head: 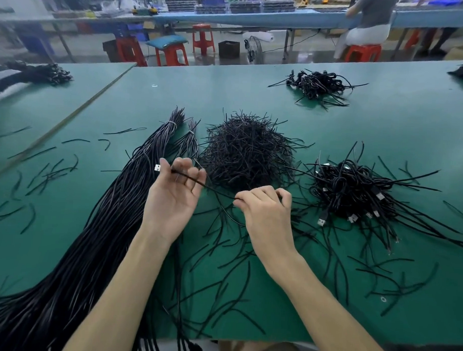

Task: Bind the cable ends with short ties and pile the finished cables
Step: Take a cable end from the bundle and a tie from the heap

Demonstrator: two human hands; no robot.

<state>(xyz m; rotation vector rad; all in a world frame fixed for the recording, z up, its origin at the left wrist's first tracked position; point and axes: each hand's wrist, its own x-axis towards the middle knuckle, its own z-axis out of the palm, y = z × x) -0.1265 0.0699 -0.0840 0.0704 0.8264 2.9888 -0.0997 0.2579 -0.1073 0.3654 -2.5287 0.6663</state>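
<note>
Step in hand, by my read: a fresh cable was picked up, not yet tied. L hand, palm up, had its fingers curled round a thin black cable near its silver USB plug, which stuck out just beside the fingertips. R hand pinched the same strand further along, btwn thumb & curled fingers. The strand ran fairly straight btwn the two hands, above the green table mat. Couldn't tell if a tie was already in either hand.

A long bundle of untied black cables lay at left. A domed heap of short black ties sat just beyond the hands. A tangled pile of finished black cables w/ plugs lay to the right, near R hand.

Next move prob. calls for: gather the cable ends in L hand, free R hand to pull one tie from the heap w/o dragging others, wrap & twist, then drop onto the right pile.
</note>
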